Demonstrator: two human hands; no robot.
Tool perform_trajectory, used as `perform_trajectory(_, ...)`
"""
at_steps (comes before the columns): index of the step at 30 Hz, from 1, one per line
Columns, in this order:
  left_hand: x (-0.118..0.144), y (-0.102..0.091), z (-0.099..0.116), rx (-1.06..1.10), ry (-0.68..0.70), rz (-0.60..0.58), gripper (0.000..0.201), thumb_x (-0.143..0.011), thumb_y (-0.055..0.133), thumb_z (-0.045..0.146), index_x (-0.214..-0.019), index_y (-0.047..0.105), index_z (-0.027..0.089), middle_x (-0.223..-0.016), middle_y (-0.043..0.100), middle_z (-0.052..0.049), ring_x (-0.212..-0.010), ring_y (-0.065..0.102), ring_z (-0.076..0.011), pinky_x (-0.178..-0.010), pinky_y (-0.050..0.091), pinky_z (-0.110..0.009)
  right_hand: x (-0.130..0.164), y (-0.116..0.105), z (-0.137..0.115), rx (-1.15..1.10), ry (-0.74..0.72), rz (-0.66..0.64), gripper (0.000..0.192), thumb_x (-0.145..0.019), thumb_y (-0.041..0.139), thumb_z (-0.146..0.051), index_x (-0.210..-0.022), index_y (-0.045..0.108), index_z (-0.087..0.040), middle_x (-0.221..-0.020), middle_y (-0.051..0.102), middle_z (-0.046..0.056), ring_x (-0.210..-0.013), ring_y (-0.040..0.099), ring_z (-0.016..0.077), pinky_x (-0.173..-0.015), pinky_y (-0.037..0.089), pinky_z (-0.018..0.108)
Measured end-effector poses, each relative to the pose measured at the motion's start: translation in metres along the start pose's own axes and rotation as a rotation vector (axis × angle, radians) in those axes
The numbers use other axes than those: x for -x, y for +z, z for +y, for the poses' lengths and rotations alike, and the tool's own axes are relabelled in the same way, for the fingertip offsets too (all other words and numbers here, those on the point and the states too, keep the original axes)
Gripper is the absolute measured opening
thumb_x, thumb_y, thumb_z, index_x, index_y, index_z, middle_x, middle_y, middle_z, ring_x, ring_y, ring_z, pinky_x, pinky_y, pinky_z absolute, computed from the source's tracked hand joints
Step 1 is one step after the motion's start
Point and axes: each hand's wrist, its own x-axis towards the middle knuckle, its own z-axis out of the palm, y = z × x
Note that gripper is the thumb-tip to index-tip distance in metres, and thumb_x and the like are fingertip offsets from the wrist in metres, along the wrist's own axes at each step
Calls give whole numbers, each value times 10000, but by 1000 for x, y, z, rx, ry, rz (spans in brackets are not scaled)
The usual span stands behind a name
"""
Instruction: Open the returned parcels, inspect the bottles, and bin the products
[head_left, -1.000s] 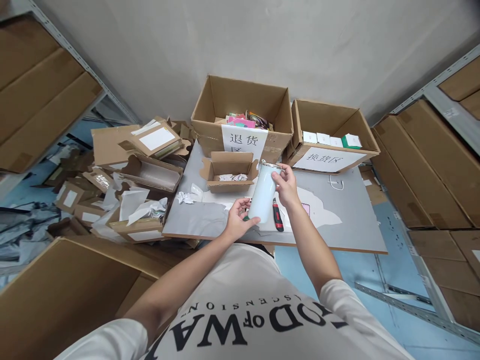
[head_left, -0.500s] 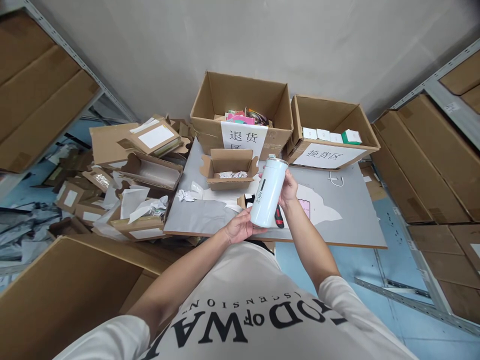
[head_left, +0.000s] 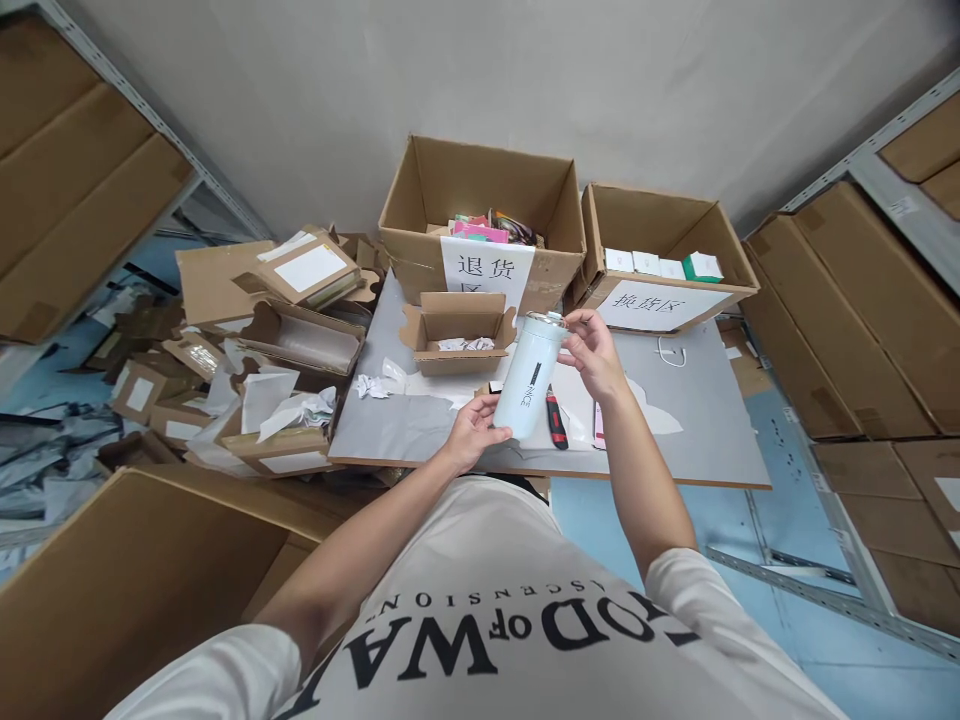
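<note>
A pale blue insulated tumbler (head_left: 526,375) with dark lettering is held tilted above the table's front part, its lid end up and to the right. My left hand (head_left: 477,432) is closed round its lower end. At the lid, the fingers of my right hand (head_left: 592,350) grip the rim. Behind the tumbler lies a red and black utility knife (head_left: 556,420). To its right a phone with a pink screen (head_left: 598,425) is partly hidden by my right forearm. A small open carton (head_left: 461,360) with crumpled paper in it stands just beyond the tumbler.
Two large labelled cartons stand at the back, the left one (head_left: 409,265) holding colourful packages, the right one (head_left: 739,265) white boxes. Opened cartons and paper (head_left: 292,350) pile up left of the grey table (head_left: 720,430). A big open carton (head_left: 150,580) is at lower left.
My right hand has moved from the tumbler's side up to its lid. The tumbler has turned a little and shifted slightly left, showing more of the knife.
</note>
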Motion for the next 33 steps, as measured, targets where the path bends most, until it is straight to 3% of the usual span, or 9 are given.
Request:
perform_trajectory(4,-3,-2,-4,-83,35,-16,639,-461,891,247,-1034,618,181,-1061,667,-75,-982,622,-213,-846,498,-350,-1,5,0,67,-11,51,503,-642,775,-537,-905,444,-264,-779,557,-49,-583,519,87,-455,410,183)
perform_trajectory(8,-4,-3,-1,-156,29,-13,704,-477,888,280,-1107,593,177,-1161,631,-116,-1070,598,-258,-822,521,-362,-2,8,3,173,-48,100,487,-695,740,-533,-990,458,-268,-745,555,-48,-546,495,84,-434,388,183)
perform_trajectory(12,-9,-11,9,-219,44,-82,761,-522,872,327,-1197,551,183,-1257,586,-138,-1154,568,-284,-916,496,-408,-5,8,0,331,-218,101,561,-773,666,-541,-1221,451,-280,-965,626,30,-732,592,142,-595,521,280)
perform_trajectory(15,-16,-25,16,-288,124,-91,732,-631,800,403,-1270,509,193,-1292,571,-139,-1176,563,-274,-993,446,-441,-8,4,-4,449,-362,146,527,-824,592,-558,-1251,493,-266,-1139,598,72,-929,603,199,-758,552,383)
perform_trajectory(17,-19,-35,17,-428,209,-11,614,-709,730,409,-1247,530,189,-1242,604,-130,-1149,580,-252,-1003,436,-441,-9,0,-6,479,-429,208,509,-837,566,-565,-1237,524,-252,-1171,585,80,-1006,591,227,-819,542,427)
perform_trajectory(20,-22,-44,15,-814,343,68,326,-786,636,332,-1079,630,191,-1093,664,-94,-1041,614,-222,-952,466,-416,-5,-5,-2,465,-480,301,524,-831,570,-568,-1235,537,-237,-1161,586,87,-1050,583,249,-866,525,455)
perform_trajectory(22,-24,-45,11,-1087,427,4,204,-825,573,285,-984,670,200,-1032,677,-80,-989,613,-221,-923,471,-417,1,-4,7,433,-481,361,530,-822,583,-564,-1232,538,-231,-1162,587,89,-1060,584,253,-889,514,456)
perform_trajectory(26,-27,-40,2,-1466,522,-140,259,-849,485,172,-994,694,222,-1057,677,-78,-1031,579,-244,-1005,380,-484,16,7,36,351,-417,459,509,-821,588,-536,-1220,540,-223,-1185,583,92,-1087,579,252,-913,498,442)
perform_trajectory(33,-25,-43,-19,-1597,426,-144,460,-755,434,30,-1080,680,243,-1053,688,-73,-1076,524,-259,-1073,286,-529,34,27,80,256,-238,546,495,-817,590,-503,-1199,532,-193,-1202,573,101,-1096,565,232,-922,483,413)
